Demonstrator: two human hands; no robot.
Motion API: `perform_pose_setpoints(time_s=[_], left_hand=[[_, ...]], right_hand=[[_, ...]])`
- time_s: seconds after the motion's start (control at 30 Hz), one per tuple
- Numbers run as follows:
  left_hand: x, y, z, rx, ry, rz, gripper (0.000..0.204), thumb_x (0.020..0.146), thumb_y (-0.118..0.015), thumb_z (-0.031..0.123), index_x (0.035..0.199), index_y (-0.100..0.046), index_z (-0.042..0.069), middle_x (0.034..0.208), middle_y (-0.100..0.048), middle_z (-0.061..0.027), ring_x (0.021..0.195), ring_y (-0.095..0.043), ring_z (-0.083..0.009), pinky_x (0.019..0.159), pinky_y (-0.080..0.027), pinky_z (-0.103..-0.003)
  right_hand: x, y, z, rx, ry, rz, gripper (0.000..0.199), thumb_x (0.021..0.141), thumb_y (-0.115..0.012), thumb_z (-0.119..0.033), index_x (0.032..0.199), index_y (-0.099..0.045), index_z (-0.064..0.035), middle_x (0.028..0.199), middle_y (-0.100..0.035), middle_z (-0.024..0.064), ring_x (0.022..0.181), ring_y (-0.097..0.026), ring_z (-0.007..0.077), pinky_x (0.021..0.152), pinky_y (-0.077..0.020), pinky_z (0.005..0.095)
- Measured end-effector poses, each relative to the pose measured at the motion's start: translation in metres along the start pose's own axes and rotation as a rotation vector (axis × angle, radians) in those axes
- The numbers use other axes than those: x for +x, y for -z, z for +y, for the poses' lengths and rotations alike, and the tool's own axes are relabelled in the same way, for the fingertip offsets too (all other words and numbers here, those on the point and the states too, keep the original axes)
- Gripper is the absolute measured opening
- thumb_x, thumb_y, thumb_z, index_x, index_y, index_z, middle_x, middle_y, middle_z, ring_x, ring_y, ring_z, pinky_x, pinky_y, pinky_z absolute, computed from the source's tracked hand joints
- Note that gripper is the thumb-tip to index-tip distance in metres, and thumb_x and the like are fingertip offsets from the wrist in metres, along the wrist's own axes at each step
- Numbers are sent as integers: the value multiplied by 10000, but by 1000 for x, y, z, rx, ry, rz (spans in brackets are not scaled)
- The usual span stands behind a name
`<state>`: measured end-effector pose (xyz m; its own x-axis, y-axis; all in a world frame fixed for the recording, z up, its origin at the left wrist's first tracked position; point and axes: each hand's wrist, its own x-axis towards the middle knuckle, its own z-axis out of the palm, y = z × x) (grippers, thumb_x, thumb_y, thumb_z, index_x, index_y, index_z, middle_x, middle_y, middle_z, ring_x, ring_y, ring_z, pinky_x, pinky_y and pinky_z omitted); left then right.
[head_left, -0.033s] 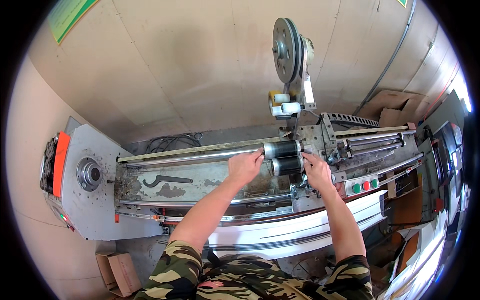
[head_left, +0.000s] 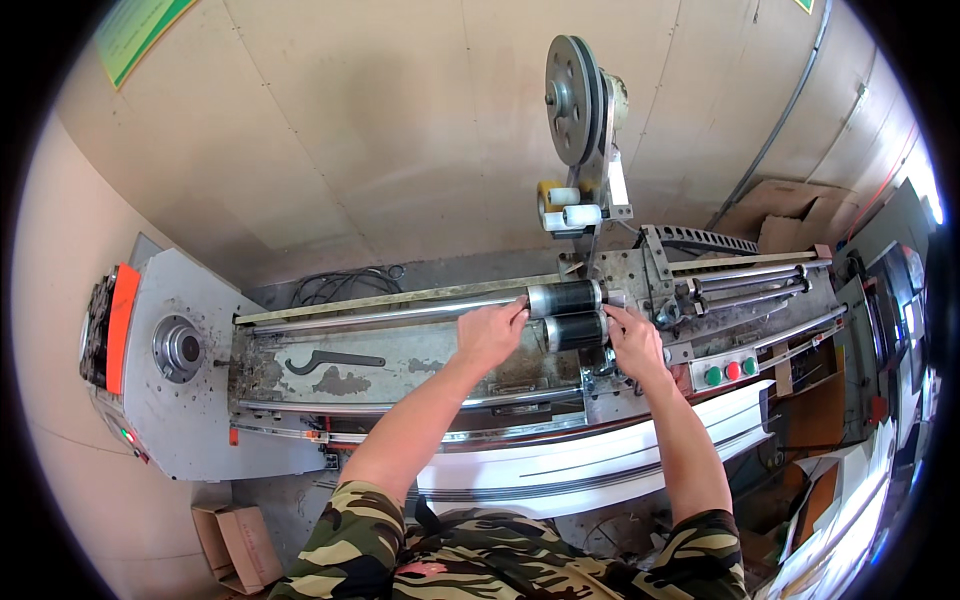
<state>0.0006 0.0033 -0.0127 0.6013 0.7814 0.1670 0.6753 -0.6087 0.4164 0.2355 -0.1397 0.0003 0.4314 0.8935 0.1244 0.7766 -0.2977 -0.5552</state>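
Two short black rollers with silver ends lie side by side across the machine bed, an upper black roller [head_left: 564, 297] and a lower black roller [head_left: 577, 332]. At the left end of the upper one, my left hand [head_left: 489, 336] is closed, thumb and fingers pinched on its silver edge. My right hand [head_left: 637, 345] has its fingers bent against the right ends, close to where the two rollers meet, and grips the lower one. The fingertips are partly hidden. A dark hook spanner [head_left: 340, 358] rests on the bed left of my hands.
Behind the rollers rises an arm with a large grey pulley wheel [head_left: 570, 100] and small white rollers [head_left: 581, 215]. Green and red push buttons [head_left: 733, 370] sit at right. A grey headstock [head_left: 180, 350] stands at the left end; a cardboard box [head_left: 238, 545] lies below it.
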Motion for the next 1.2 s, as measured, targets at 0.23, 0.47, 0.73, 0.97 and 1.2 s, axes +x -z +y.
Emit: perform_pose_setpoints(time_s=[0.23, 0.47, 0.73, 0.97, 1.2], left_hand=[[-1, 0, 1, -2, 4, -16, 338, 983, -529, 408, 1239, -697, 265, 843, -731, -85, 784, -699, -307, 671, -533, -463], [-1, -4, -2, -1, -19, 13, 335, 979, -538, 398, 1229, -704, 248, 799, -717, -96, 732, -694, -304, 649, -531, -465], [-1, -7, -3, 7, -25, 11, 340, 981, -531, 400, 1231, -701, 244, 797, -719, -95, 731, -695, -308, 647, -533, -468], [-1, -8, -5, -12, -24, -12, 344, 981, -526, 405, 1227, -701, 239, 818, -725, -102, 744, -695, -317, 659, -533, -474], [-1, -4, -5, -34, 21, -66, 370, 965, -535, 426, 1254, -693, 258, 847, -733, -119, 812, -702, -338, 696, -531, -485]], right_hand=[[-2, 0, -3, -53, 61, 16, 279, 979, -547, -216, 1221, -685, -204, 1285, -576, 197, 1018, -640, 436, 858, -534, 512], [-2, -4, -1, -120, 57, 4, 289, 978, -548, -214, 1240, -671, -214, 1410, -520, 224, 1158, -602, 430, 933, -528, 490], [-2, -6, 1, -99, 53, -7, 283, 974, -558, -201, 1232, -674, -205, 1419, -513, 220, 1161, -599, 429, 939, -523, 493], [-4, -5, -4, -105, 49, -16, 280, 976, -554, -192, 1228, -674, -199, 1430, -505, 193, 1150, -601, 420, 930, -526, 487], [-7, -9, -4, -117, 19, 1, 284, 975, -551, -201, 1230, -675, -207, 1457, -491, 178, 1182, -587, 414, 952, -512, 482]])
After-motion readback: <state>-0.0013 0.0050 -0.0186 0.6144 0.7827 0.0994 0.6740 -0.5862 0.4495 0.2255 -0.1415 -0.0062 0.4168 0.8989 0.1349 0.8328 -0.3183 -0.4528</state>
